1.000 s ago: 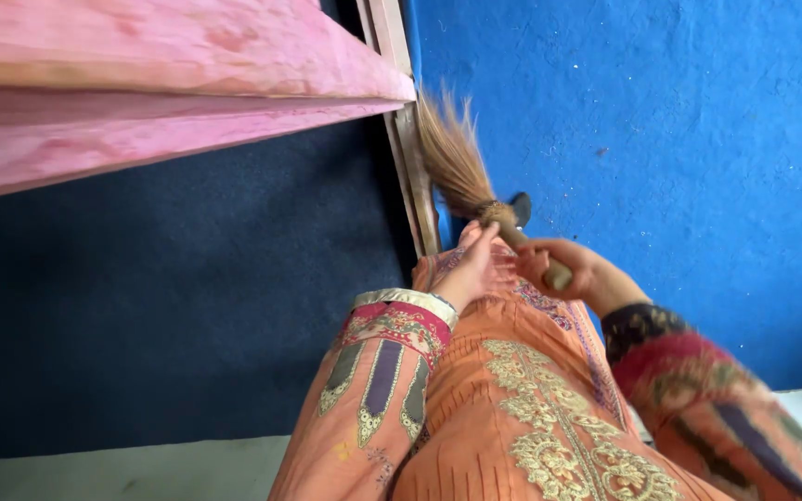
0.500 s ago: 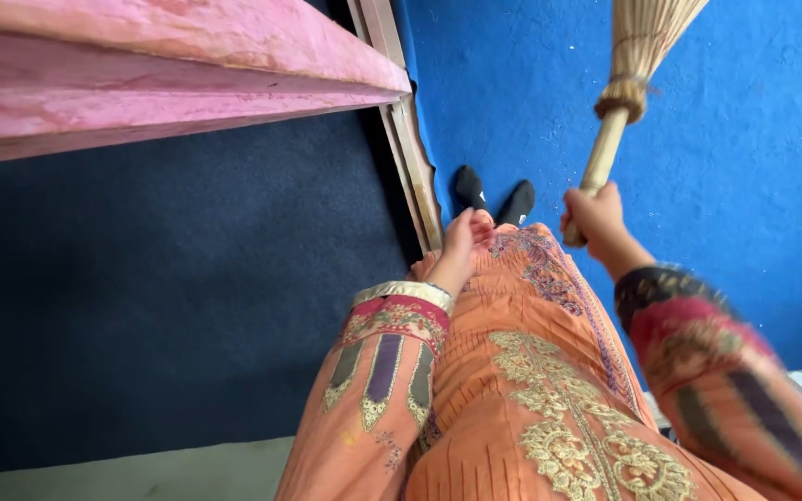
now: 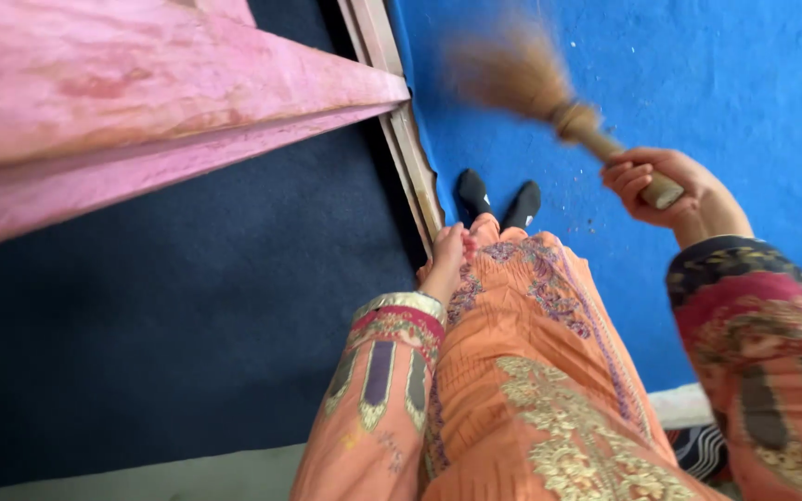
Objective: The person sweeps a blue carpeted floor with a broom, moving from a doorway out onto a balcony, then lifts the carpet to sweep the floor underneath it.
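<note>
Head view: a floor covered in two carpets is filling the frame, a rough-napped bright blue carpet (image 3: 744,83) lying on the right and a dark navy carpet (image 3: 187,306) on the left, with a pale wooden strip (image 3: 407,139) running between them and a pink, mottled slab-like surface (image 3: 141,102) jutting in from the upper left. No container is showing. The right hand (image 3: 666,186) is closing firmly around the round wooden handle of a straw broom (image 3: 549,93), fingers wrapped fully about it; the broom's fan of tan bristles is blurring with motion above the blue carpet, pointing up and left, just right of the wooden strip. The left hand (image 3: 447,260) is hanging loosely at the side, fingers curled slightly and holding nothing, resting against the orange embroidered tunic (image 3: 531,371). Two black-socked feet (image 3: 498,199) are standing on the blue carpet beside the strip. Compared with half a second ago, the broom is now lying slanted with its bristles low and leftward, where it was standing nearly upright with the bristles at the top edge, and the right hand is sitting further right. Both sleeves are showing patterned cuffs in red, purple and gold thread.
</note>
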